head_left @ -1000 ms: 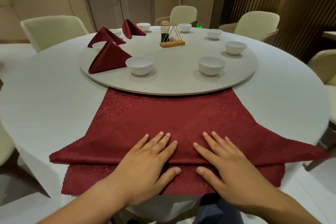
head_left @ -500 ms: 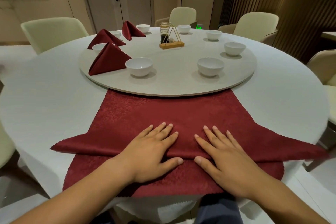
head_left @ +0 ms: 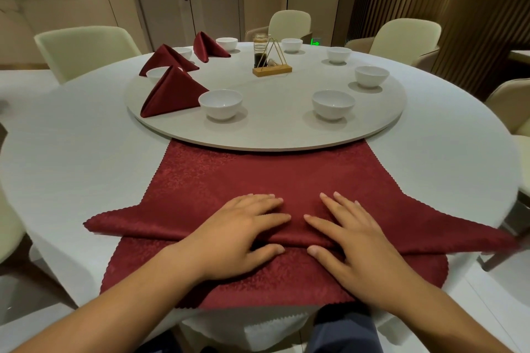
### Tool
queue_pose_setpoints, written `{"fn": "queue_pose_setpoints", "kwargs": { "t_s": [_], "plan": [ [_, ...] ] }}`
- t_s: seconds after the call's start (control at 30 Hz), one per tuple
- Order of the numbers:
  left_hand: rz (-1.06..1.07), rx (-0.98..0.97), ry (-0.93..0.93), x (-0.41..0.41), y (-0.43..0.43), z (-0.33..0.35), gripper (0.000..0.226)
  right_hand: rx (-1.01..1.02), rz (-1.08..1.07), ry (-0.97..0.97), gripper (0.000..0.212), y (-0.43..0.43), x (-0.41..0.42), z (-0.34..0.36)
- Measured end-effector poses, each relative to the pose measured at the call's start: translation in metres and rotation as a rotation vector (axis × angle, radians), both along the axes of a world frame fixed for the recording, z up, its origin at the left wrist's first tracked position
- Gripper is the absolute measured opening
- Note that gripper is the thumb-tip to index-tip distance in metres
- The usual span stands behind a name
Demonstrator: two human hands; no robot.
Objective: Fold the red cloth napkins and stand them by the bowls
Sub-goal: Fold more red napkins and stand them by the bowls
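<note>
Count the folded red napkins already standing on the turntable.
3, all on the turntable's left side: the nearest napkin beside the front-left bowl, the middle napkin behind it, the farthest napkin near the back. None appears hidden.

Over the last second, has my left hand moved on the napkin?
Yes. The left hand has slid forward across the red napkin, closer to the turntable, which sits at the same place in the view.

Both palms down: left hand (head_left: 238, 235), right hand (head_left: 354, 241) flat, fingers straight.
</note>
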State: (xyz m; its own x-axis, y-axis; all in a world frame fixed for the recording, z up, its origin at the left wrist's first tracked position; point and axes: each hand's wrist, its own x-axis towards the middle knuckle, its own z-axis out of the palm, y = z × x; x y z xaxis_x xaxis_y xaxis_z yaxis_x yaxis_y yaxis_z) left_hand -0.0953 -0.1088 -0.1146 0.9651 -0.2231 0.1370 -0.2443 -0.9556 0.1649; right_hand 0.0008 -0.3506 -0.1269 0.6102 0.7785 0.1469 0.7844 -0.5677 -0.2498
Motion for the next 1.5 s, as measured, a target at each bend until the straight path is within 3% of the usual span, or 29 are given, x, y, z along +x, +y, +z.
{"fn": "queue_pose_setpoints", "kwargs": {
  "t_s": [0.13, 0.37, 0.53, 0.63, 0.77, 0.9, 1.3, 1.5],
  "plan": [
    [-0.091, 0.082, -0.219, -0.006, -0.003, -0.006, 0.032, 0.249, 0.081, -0.126, 0.029, -0.004, 0.003, -0.009],
    [-0.064, 0.101, -0.329, -0.011, -0.022, -0.015, 0.025, 0.324, 0.131, -0.097, 0.027, -0.011, 0.017, -0.009],
    [0.043, 0.019, -0.212, -0.013, -0.035, -0.002, 0.042, 0.304, 0.083, -0.022, 0.028, -0.016, 0.01, -0.002],
    [0.158, -0.074, -0.172, 0.0, -0.033, 0.004, 0.042, 0.264, -0.025, 0.04, 0.04, -0.005, -0.006, 0.003],
    [0.238, -0.068, 0.038, 0.019, -0.031, -0.005, 0.048, 0.089, -0.148, 0.108, 0.054, 0.025, -0.02, 0.008],
    [0.24, -0.003, 0.212, 0.018, -0.032, -0.012, 0.058, -0.091, -0.127, 0.103, 0.061, 0.037, -0.028, 0.003],
    [0.252, 0.049, 0.231, 0.02, -0.031, -0.015, 0.065, -0.215, -0.199, 0.019, 0.085, -0.052, 0.023, -0.005],
    [0.24, -0.009, 0.214, 0.02, -0.03, -0.015, 0.069, 0.012, -0.162, 0.098, 0.078, -0.072, 0.04, -0.007]
  ]
}}
